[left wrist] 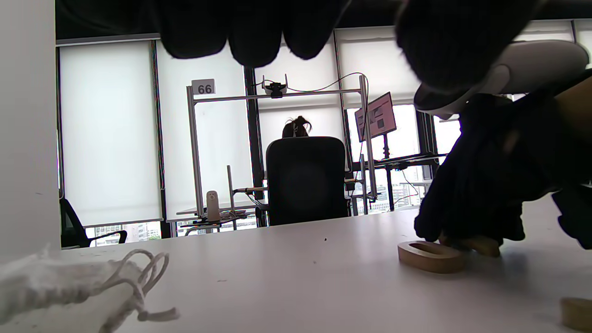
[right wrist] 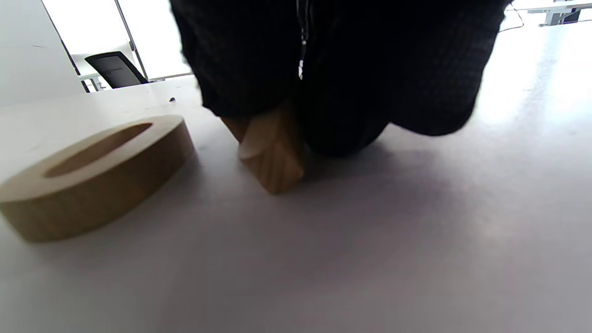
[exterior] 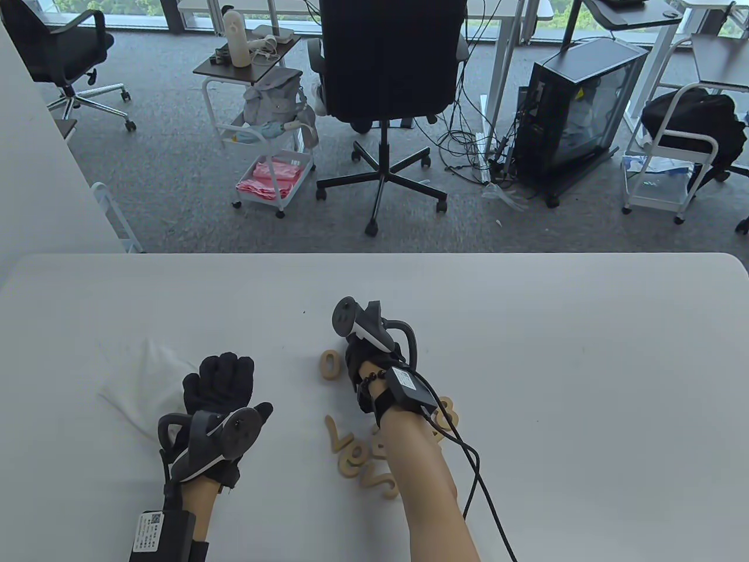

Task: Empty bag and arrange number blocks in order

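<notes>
My right hand (exterior: 358, 362) is at mid-table and pinches a small wooden number block (right wrist: 273, 159) against the tabletop; its fingers (right wrist: 356, 92) hide which number it is. A wooden 0 block (exterior: 329, 365) lies flat just left of that hand, close to the held block. More wooden number blocks (exterior: 360, 462) lie in a loose heap beside and under my right forearm, and one more block (exterior: 449, 417) is to its right. My left hand (exterior: 225, 377) rests with loosely bent fingers on the right edge of the flat white drawstring bag (exterior: 143, 383), gripping nothing.
The bag's drawstring (left wrist: 138, 282) trails on the table. A cable (exterior: 485, 486) runs from my right wrist off the near edge. The table's far edge (exterior: 374, 254) faces an office chair (exterior: 386, 88), carts and a computer tower on the floor.
</notes>
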The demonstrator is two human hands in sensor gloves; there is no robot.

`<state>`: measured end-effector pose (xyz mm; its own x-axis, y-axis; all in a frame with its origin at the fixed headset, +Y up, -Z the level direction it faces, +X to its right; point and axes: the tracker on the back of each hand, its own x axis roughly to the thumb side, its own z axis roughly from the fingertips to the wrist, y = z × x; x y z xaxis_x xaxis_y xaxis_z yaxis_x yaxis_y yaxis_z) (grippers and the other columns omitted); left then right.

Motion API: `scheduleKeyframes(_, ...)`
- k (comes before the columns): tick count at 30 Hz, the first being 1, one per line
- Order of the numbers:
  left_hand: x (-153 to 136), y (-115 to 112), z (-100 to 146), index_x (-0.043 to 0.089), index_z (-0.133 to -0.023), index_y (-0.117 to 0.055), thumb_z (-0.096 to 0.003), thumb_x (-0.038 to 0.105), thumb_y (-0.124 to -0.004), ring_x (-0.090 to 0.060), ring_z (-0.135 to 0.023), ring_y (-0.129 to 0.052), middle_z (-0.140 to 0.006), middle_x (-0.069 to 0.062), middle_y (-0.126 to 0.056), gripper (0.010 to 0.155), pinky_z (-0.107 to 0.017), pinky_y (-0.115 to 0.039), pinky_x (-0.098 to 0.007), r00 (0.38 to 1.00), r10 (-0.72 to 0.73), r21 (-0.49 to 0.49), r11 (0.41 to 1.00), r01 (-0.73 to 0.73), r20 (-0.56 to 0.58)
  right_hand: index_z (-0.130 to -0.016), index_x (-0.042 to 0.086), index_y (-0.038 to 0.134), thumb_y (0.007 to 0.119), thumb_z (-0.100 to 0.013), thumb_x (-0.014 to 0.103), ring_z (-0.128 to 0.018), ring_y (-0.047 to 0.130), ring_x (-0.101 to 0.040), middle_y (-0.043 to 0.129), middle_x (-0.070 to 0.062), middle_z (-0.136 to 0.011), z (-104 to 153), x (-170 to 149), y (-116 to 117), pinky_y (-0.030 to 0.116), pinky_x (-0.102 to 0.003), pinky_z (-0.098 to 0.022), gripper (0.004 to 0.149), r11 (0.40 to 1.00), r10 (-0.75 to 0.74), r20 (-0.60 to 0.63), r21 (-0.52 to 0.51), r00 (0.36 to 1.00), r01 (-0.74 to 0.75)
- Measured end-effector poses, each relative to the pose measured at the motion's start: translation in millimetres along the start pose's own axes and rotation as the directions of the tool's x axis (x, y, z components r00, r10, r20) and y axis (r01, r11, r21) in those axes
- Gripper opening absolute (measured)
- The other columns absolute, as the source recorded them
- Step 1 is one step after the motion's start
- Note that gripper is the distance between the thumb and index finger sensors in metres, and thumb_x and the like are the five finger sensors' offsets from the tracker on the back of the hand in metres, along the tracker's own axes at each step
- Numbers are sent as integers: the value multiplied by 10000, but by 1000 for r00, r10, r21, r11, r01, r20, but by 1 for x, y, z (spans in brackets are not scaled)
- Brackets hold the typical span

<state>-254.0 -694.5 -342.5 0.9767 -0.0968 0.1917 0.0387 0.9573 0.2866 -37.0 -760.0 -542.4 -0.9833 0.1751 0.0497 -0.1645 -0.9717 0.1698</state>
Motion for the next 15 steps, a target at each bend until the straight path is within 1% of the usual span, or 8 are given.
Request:
scheduleKeyframes(5,-1,1,0,72,-1112,-542,-471,540,-776,-584,-1029,-631,-1137,-273,-542,827,-683,-547,-761,1000,8,7,1000,-8,-2,-897,175,867,870,-436,245,-463,1049,-226,898,-200,-813,2,1,0,969,-389,-363,465,1000,-4,-21,-3,1000,4)
scheduleKeyframes(8,-1,1,1,74,-1112,-544,-471,540,-776,-583,-1028,-634,-1138,-273,-541,826,-683,-548,-761,1000,10,2,1000,-10,0,-898,184,863,863,-442,252,-473,1038,-240,894,-192,-816,3,0,0,954,-413,-376,461,1000,-3,-36,1,999,3)
scheduleKeyframes(10,-1,2,1,73,-1112,-542,-471,541,-775,-582,-1029,-634,-1137,-274,-542,827,-684,-548,-760,1000,12,8,1000,-12,-1,-904,188,857,856,-447,251,-496,1015,-269,863,-210,-840,3,-1,1,934,-437,-391,461,1000,-9,-52,11,999,10)
scheduleKeyframes(15,-1,2,1,71,-1111,-546,-471,538,-777,-581,-1028,-637,-1136,-273,-544,825,-684,-548,-760,1000,14,11,1000,-14,-2,-900,192,854,849,-451,257,-495,1010,-253,864,-190,-839,2,-1,3,932,-429,-393,453,1000,8,-36,-3,999,-8)
